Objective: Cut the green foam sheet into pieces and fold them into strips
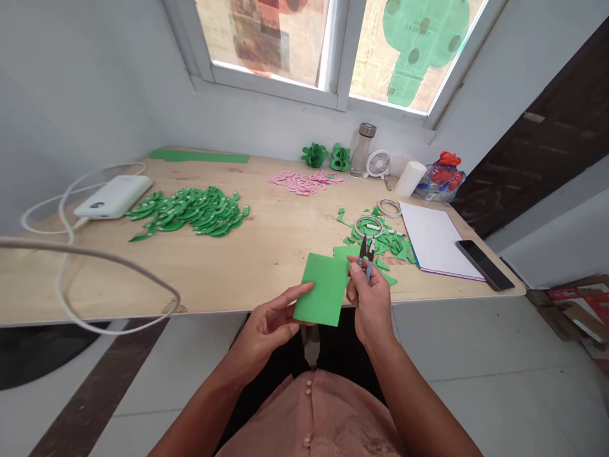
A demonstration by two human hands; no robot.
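My left hand (273, 324) holds a green paper rectangle (321, 290) by its left edge, over the front edge of the table. In my right hand (371, 298) is a small pair of scissors (366, 254), blades pointing away from me. A second green paper piece (346, 252) lies partly behind the first, close to my right fingertips. Green scraps (403, 247) are scattered just beyond my right hand, with a tape roll (368, 227) lying on them.
Green cut pieces (195, 211) and a white power bank (113, 197) with a looping cable are at left. Pink pieces (304, 181) lie farther back. White paper (440, 241) and a phone (484, 264) are at right, a bottle (361, 151) and fan (379, 164) behind.
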